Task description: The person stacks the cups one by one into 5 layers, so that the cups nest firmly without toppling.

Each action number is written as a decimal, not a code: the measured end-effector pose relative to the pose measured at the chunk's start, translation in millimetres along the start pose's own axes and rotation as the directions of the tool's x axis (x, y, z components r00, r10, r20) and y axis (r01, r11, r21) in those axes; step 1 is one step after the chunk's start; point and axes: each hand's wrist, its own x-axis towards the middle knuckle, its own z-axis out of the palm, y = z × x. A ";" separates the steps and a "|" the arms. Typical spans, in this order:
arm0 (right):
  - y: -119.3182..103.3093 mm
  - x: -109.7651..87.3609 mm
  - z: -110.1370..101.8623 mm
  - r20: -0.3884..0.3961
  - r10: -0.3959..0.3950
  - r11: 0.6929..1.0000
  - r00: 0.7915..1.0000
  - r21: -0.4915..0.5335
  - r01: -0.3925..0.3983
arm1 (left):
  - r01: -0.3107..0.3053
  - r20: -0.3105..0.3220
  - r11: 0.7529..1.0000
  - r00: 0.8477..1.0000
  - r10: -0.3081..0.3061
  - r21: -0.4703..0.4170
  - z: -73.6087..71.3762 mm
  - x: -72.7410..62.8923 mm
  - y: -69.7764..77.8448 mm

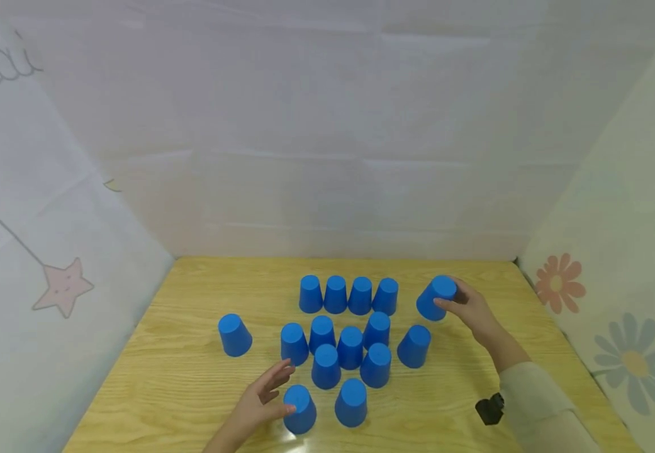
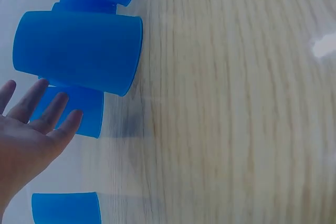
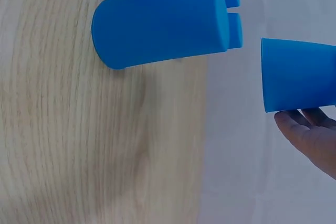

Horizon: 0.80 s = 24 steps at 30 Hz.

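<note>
My right hand (image 1: 471, 309) grips an upside-down blue cup (image 1: 435, 299) at the back right; the right wrist view shows this cup (image 3: 299, 75) held up off the table, fingers along its side. At the front, my left hand (image 1: 258, 399) is spread beside another upside-down blue cup (image 1: 300, 412). Its thumb overlaps that cup in the head view; I cannot tell whether they touch. In the left wrist view the left fingers (image 2: 52, 111) are parted and hold nothing. One more front cup (image 1: 352, 402) stands just to the right.
Four-sided wooden table (image 1: 163, 377) carries several more upside-down blue cups: a back row (image 1: 335, 294), a middle cluster (image 1: 350, 348), a lone left cup (image 1: 235, 335) and a right cup (image 1: 414, 346). A small black object (image 1: 490, 409) is by the right sleeve. Pale cloth walls (image 1: 350, 126) surround it.
</note>
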 end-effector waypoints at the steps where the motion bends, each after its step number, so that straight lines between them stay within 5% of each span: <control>1: 2.2 2.1 0.6 -0.005 0.011 1.000 1.000 0.003 -0.011 | 0.000 0.006 1.000 1.000 0.000 0.016 0.8 -0.5 -0.6; 10: 27.2 24.0 8.7 -0.039 0.064 0.998 0.997 0.019 -0.064 | 0.047 0.064 0.995 0.997 -0.053 0.093 10.2 -4.2 -6.3; 19: 43.6 39.5 21.1 -0.033 0.162 0.987 0.986 0.030 -0.161 | 0.039 0.021 0.997 0.999 -0.041 0.067 17.7 -6.9 -13.3; 24: 50.4 45.8 25.0 -0.022 0.197 0.980 0.980 0.041 -0.196 | 0.087 0.005 0.995 0.996 -0.088 0.050 19.2 -7.1 -14.1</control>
